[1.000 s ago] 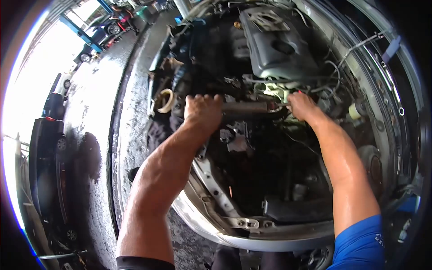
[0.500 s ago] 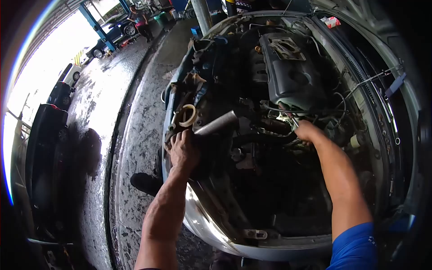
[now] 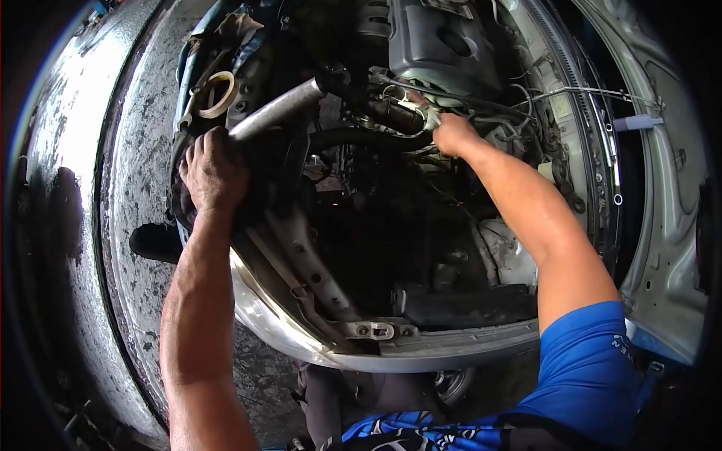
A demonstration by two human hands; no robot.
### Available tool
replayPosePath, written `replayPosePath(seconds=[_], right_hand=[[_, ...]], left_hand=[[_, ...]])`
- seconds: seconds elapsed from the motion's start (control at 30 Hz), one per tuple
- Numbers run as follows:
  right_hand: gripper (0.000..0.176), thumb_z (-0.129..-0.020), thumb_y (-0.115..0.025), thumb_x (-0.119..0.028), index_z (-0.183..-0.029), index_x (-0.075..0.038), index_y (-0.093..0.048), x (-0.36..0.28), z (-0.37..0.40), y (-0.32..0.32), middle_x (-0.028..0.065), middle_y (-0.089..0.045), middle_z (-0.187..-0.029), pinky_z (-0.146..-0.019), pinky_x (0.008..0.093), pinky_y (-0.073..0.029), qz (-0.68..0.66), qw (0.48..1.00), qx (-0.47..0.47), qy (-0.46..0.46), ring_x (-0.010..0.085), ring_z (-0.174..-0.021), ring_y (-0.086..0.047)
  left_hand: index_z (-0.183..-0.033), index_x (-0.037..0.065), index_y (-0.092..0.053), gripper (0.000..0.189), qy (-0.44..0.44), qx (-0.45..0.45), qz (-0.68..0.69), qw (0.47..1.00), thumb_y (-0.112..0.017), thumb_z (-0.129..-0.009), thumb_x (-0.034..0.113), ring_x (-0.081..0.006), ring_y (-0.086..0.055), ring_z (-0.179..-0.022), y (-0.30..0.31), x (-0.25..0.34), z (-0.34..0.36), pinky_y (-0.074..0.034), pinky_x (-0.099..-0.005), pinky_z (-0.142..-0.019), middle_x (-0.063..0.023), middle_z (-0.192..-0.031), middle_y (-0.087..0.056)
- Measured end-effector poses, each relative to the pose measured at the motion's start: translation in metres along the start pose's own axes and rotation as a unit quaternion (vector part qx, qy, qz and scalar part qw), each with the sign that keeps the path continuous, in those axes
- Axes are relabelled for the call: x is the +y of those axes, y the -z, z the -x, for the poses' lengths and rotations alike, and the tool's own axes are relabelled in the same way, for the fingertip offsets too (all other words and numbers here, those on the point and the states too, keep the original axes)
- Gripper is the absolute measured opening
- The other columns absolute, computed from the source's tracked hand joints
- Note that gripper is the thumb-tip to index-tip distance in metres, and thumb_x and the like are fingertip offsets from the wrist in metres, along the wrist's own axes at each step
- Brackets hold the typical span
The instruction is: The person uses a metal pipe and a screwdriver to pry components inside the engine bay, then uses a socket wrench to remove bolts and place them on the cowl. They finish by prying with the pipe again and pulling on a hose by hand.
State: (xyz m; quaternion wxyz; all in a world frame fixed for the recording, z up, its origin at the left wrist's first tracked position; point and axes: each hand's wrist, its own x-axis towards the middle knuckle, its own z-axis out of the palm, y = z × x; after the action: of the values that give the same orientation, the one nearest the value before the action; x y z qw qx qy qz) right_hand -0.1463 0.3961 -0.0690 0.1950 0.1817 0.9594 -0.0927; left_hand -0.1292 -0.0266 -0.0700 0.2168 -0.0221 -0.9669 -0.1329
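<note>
My left hand (image 3: 214,169) leans on the dark front edge of a car's engine bay, fingers a little apart and bent over it. Right beside its fingertips lie a grey metal tube (image 3: 277,109) and a pale ring like a roll of tape (image 3: 218,95). My right hand (image 3: 455,135) reaches deep into the bay and is closed near a dark hose (image 3: 395,116), below the grey engine cover (image 3: 440,45). A small pale, brightly lit bit shows at its fingers; what they grip is mostly hidden.
A thin prop rod (image 3: 579,89) crosses to the raised hood (image 3: 662,173) on the right, with a purple-grey clip-like piece (image 3: 638,122) on it. The silver bumper edge (image 3: 278,323) curves in front of me. Wet floor (image 3: 128,188) lies to the left.
My view has tilted down and shifted, so the engine bay sits higher and further left, and my shirt now shows. Both hands stay at about the same places on the car.
</note>
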Motion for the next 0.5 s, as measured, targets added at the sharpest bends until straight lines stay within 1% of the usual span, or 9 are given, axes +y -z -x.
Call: replayPosePath(seconds=[0.07, 0.1, 0.13, 0.2, 0.33, 0.37, 0.4, 0.47, 0.5], right_hand=[[0.033, -0.084, -0.055, -0.006, -0.115, -0.006, -0.068, 0.002, 0.003, 0.008, 0.0249, -0.068, -0.113, -0.095, 0.0460, -0.051, -0.057, 0.989, -0.124, -0.052, 0.0403, -0.110, -0.064], [0.032, -0.082, -0.055, -0.003, -0.112, -0.006, -0.068, 0.010, 0.011, 0.009, 0.0198, -0.069, -0.112, -0.093, 0.0447, -0.051, 0.114, 0.969, -0.037, 0.216, 0.0381, -0.106, -0.066], [0.031, -0.080, -0.056, -0.001, -0.108, -0.008, -0.070, 0.014, 0.013, 0.012, 0.0145, -0.069, -0.111, -0.091, 0.0441, -0.052, 0.179, 0.912, -0.062, 0.365, 0.0355, -0.104, -0.066], [0.027, -0.078, -0.059, 0.000, -0.101, -0.010, -0.070, 0.009, 0.000, 0.017, 0.0117, -0.068, -0.113, -0.085, 0.0440, -0.053, 0.320, 0.792, -0.095, 0.511, 0.0328, -0.102, -0.067], [0.015, -0.078, -0.060, -0.001, -0.089, -0.008, -0.068, 0.007, -0.006, 0.006, 0.0117, -0.071, -0.093, -0.072, 0.0446, -0.054, 0.238, 0.883, -0.022, 0.404, 0.0320, -0.084, -0.068], [0.015, -0.079, -0.059, -0.002, -0.090, -0.009, -0.068, -0.004, 0.002, 0.004, 0.0122, -0.071, -0.089, -0.072, 0.0448, -0.054, 0.055, 0.983, -0.074, 0.162, 0.0329, -0.082, -0.068], [0.016, -0.080, -0.059, -0.003, -0.090, -0.009, -0.069, -0.011, 0.008, 0.006, 0.0126, -0.071, -0.084, -0.072, 0.0449, -0.054, -0.134, 0.979, -0.116, -0.097, 0.0337, -0.080, -0.068], [0.016, -0.081, -0.061, -0.006, -0.093, -0.012, -0.069, 0.006, 0.003, 0.006, 0.0101, -0.069, -0.091, -0.072, 0.0444, -0.055, -0.098, 0.982, -0.138, -0.081, 0.0334, -0.084, -0.068], [0.014, -0.081, -0.062, -0.008, -0.092, -0.012, -0.070, 0.010, 0.008, 0.013, 0.0088, -0.067, -0.093, -0.072, 0.0442, -0.056, 0.138, 0.954, -0.123, 0.237, 0.0326, -0.086, -0.068]], left_hand=[[-0.116, 0.016, -0.060, 0.026, -0.001, -0.014, -0.002, 1.000, -0.056, -0.094, 0.029, -0.0335, -0.057, -0.114, 0.000, -0.001, -0.001, -0.039, -0.0539, -0.098, -0.0091, -0.114, -0.064], [-0.116, 0.016, -0.060, 0.026, -0.001, -0.008, -0.002, 1.000, -0.056, -0.094, 0.029, -0.0334, -0.057, -0.113, -0.001, -0.001, -0.001, -0.040, -0.0536, -0.098, -0.0091, -0.114, -0.064], [-0.117, 0.016, -0.060, 0.027, 0.001, -0.002, -0.005, 1.000, -0.057, -0.093, 0.029, -0.0334, -0.057, -0.113, -0.001, -0.002, -0.001, -0.040, -0.0533, -0.097, -0.0092, -0.113, -0.064], [-0.117, 0.016, -0.060, 0.027, -0.003, -0.004, -0.001, 1.000, -0.057, -0.093, 0.029, -0.0333, -0.058, -0.113, -0.001, -0.003, 0.000, -0.040, -0.0530, -0.097, -0.0091, -0.113, -0.064], [-0.119, 0.015, -0.060, 0.033, 0.002, -0.021, -0.016, 1.000, -0.064, -0.088, 0.024, -0.0324, -0.058, -0.112, 0.003, 0.000, -0.001, -0.043, -0.0489, -0.096, -0.0091, -0.116, -0.064], [-0.119, 0.015, -0.060, 0.033, 0.002, -0.022, -0.013, 1.000, -0.064, -0.088, 0.024, -0.0324, -0.058, -0.112, 0.003, 0.000, -0.002, -0.043, -0.0489, -0.096, -0.0091, -0.116, -0.064], [-0.119, 0.015, -0.060, 0.033, 0.002, -0.022, -0.007, 1.000, -0.065, -0.088, 0.024, -0.0324, -0.058, -0.112, 0.003, 0.000, -0.003, -0.043, -0.0488, -0.096, -0.0090, -0.116, -0.064], [-0.119, 0.015, -0.060, 0.033, 0.004, -0.023, -0.002, 1.000, -0.065, -0.088, 0.024, -0.0324, -0.058, -0.112, 0.003, 0.001, -0.002, -0.043, -0.0487, -0.096, -0.0088, -0.116, -0.064], [-0.116, 0.015, -0.061, 0.028, 0.003, -0.010, -0.008, 1.000, -0.062, -0.090, 0.026, -0.0321, -0.058, -0.111, 0.002, 0.000, -0.002, -0.042, -0.0495, -0.096, -0.0086, -0.113, -0.065]])
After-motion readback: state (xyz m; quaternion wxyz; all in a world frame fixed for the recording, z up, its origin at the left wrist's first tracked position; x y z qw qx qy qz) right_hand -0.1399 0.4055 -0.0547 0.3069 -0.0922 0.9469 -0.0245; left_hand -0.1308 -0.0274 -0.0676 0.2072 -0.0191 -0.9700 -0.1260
